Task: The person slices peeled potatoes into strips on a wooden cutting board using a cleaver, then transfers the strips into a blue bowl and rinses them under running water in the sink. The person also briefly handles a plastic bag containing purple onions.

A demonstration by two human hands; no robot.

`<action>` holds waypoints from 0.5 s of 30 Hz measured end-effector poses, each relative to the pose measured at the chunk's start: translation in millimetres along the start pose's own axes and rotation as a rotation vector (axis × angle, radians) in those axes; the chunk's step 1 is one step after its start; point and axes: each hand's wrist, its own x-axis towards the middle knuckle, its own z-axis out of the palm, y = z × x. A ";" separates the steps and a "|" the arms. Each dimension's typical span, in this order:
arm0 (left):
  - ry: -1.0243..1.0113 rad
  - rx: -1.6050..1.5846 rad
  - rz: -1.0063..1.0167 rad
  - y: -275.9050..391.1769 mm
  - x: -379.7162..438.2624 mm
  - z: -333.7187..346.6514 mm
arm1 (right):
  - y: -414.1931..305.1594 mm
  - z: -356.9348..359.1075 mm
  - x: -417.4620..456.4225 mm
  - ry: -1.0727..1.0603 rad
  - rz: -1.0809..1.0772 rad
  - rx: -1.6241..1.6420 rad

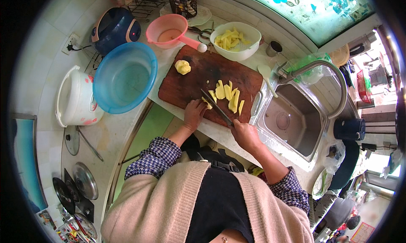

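Note:
My right hand grips the handle of a kitchen knife, its blade angled across a dark wooden cutting board. Just left of the blade, the fingers of my left hand rest on a piece of peeled yellow vegetable, perhaps potato. To the right of the knife lie several cut yellow strips. One whole peeled, knobbly piece sits near the board's upper left. A white colander beyond the board holds more cut strips.
A blue plastic basin, a white lidded bucket and a rice cooker stand at left. The pink dipper's handle reaches over the board's far edge. On the right are a white spoon and a steel sink with a curved faucet.

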 end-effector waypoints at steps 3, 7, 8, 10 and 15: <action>-0.011 -0.004 -0.010 1.9 1.0 -1.3 | 1.2 14.1 4.3 -0.009 -0.016 -0.047; 0.014 0.023 -0.001 2.5 1.4 -5.0 | -1.9 29.7 14.6 -0.017 0.007 -0.050; 0.018 0.014 -0.014 3.6 0.6 -5.5 | 2.9 28.9 14.3 -0.005 0.009 -0.019; 0.036 -0.003 -0.042 8.5 4.4 -5.8 | 20.3 23.9 13.6 0.047 0.000 0.147; -0.024 -0.092 -0.052 5.8 35.6 -3.9 | 44.3 12.7 6.9 0.071 0.317 0.979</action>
